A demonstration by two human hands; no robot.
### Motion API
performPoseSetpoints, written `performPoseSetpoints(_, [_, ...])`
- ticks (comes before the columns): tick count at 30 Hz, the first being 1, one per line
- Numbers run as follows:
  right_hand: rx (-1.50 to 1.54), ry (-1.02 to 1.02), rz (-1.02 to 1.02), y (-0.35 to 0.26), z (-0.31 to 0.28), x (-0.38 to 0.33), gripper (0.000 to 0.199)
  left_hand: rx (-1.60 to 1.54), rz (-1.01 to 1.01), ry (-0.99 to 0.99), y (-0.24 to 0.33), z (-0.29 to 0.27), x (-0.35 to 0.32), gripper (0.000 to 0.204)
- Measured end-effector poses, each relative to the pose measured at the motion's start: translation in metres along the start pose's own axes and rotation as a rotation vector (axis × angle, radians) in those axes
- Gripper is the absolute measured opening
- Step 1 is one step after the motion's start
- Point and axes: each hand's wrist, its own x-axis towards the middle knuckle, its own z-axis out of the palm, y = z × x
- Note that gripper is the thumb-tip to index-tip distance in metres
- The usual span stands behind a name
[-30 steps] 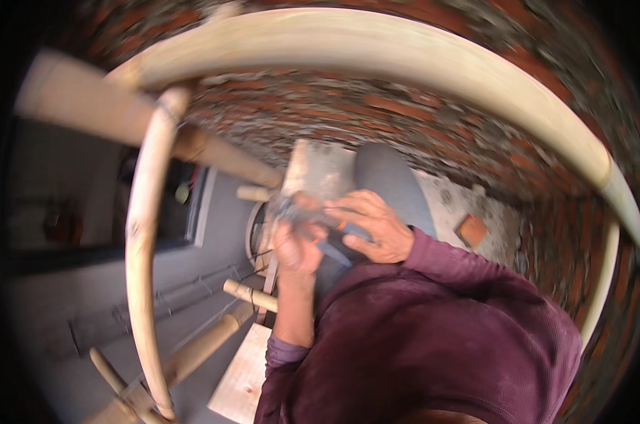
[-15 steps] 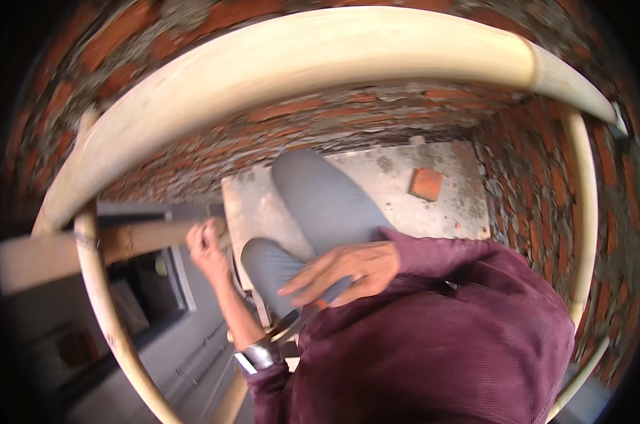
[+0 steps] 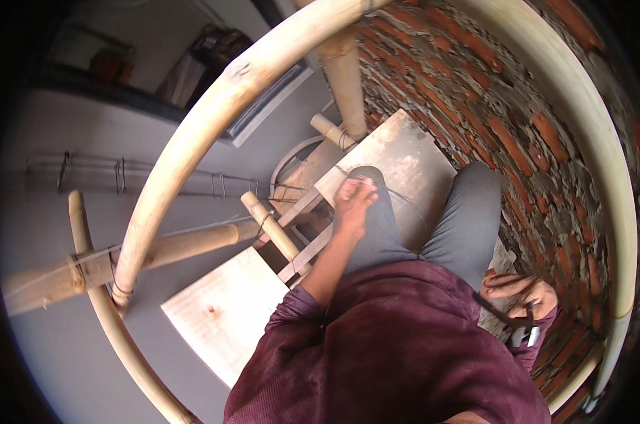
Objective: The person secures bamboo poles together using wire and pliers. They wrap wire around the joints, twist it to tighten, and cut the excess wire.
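Observation:
My left hand is raised over my left thigh, its fingers curled together and somewhat blurred. A thin dark wire runs out from those fingers across the pale board. Down beside my right hip, my right hand has bent fingers. A dark, narrow, strap-like piece and a silvery bit show against this hand. What it grips is partly hidden, and I cannot tell its kind.
Bamboo poles curve round me on both sides. A rough brick wall rises at the right. To the left are a grey wall with a window opening, a tied bamboo crosspiece and a second pale board lower down.
My view has swung left, showing more of the grey wall. My right hand has gone from my lap to beside my hip; my left hand is now over my thigh with wire at its fingers.

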Motion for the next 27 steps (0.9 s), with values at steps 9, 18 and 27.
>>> performPoseSetpoints(9, [0.29,0.041,0.183,0.059,0.016,0.046,0.011,-0.435,0.328,0.528,0.078,-0.14,0.057,0.01])
performPoseSetpoints(18, [0.142,0.069,0.508,0.027,-0.001,0.073,0.014,-0.03,0.062,0.333,0.095,-0.174,0.153,0.047])
performPoseSetpoints(27, [0.234,0.311,0.256,0.043,0.001,0.134,0.031,0.871,0.665,-0.187,0.229,-0.042,-0.171,0.029])
